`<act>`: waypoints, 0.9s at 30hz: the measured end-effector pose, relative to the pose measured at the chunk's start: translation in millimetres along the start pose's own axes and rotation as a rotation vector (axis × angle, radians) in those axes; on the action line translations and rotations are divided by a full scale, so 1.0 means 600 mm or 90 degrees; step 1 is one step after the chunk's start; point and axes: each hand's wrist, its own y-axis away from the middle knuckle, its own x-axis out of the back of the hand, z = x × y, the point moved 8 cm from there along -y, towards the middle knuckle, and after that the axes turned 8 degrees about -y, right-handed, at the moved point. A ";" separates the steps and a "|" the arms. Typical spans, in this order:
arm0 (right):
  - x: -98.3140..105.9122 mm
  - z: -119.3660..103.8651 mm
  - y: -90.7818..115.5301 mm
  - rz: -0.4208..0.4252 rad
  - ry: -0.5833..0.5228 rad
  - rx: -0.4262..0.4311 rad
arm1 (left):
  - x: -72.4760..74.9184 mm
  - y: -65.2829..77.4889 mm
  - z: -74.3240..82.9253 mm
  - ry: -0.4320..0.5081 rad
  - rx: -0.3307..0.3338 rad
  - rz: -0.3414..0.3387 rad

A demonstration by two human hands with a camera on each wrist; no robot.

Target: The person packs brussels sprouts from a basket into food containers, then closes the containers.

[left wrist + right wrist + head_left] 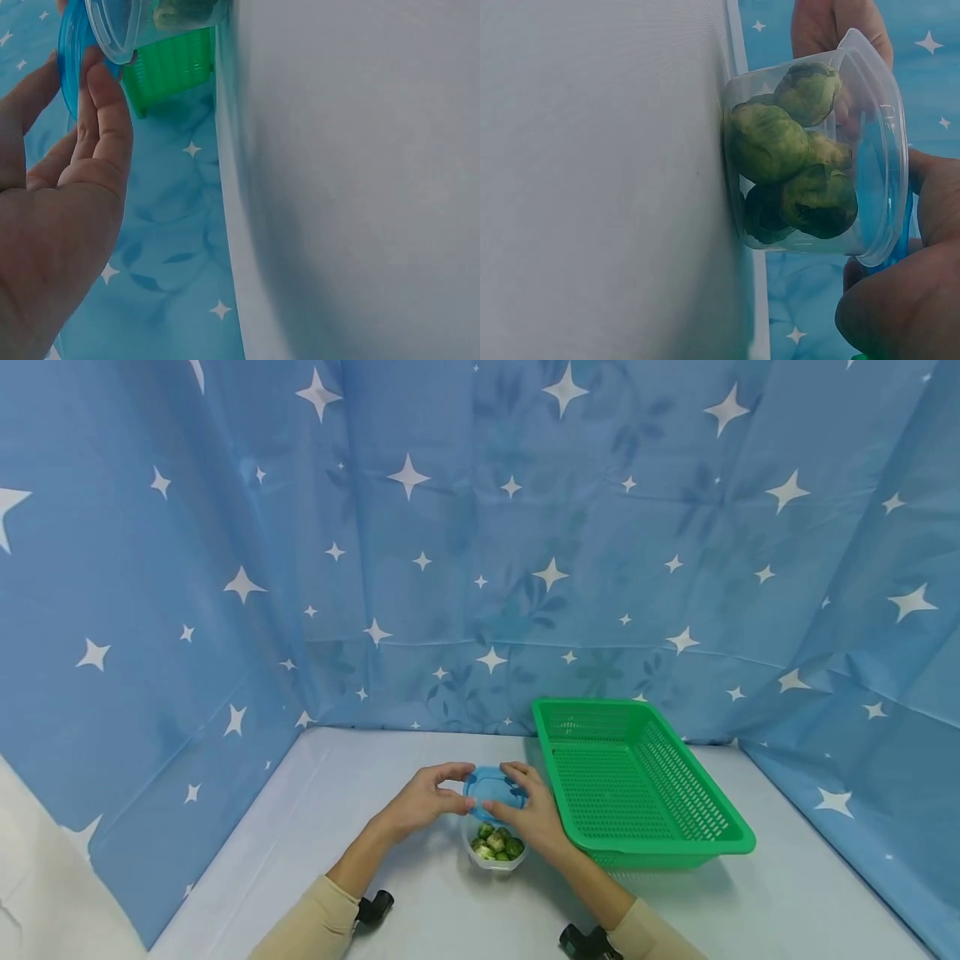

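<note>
A blue plastic lid (495, 789) is held by its edges between both hands, over the far part of a clear plastic container (802, 244). Several Brussels sprouts (497, 842) lie in the container, which stands on the table. My left hand (423, 797) grips the lid's left edge, thumb on the near side and fingers at the far side. On the opposite edge, my right hand (536, 810) pinches the lid the same way. In the left wrist view the lid (71, 60) is close to the container's rim; whether they touch I cannot tell.
A green plastic basket (637, 852) stands on the white table (300, 843), just right of my right hand. Blue curtains (450, 527) with white stars hang behind the table and along both sides. A black camera mount (375, 907) sits at each wrist.
</note>
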 end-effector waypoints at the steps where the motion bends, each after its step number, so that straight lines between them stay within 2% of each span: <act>1: 0.000 0.001 0.000 -0.004 -0.008 -0.002 | -0.001 0.000 -0.001 0.002 0.001 -0.007; 15: -0.005 -0.001 0.014 -0.050 -0.005 0.002 | -0.006 0.011 -0.001 -0.016 0.006 -0.080; 21: -0.005 -0.004 0.017 -0.059 -0.008 0.010 | -0.010 0.015 0.002 -0.011 0.010 -0.095; 27: -0.006 -0.005 0.017 -0.070 0.000 0.017 | -0.012 0.019 0.011 -0.042 0.016 -0.103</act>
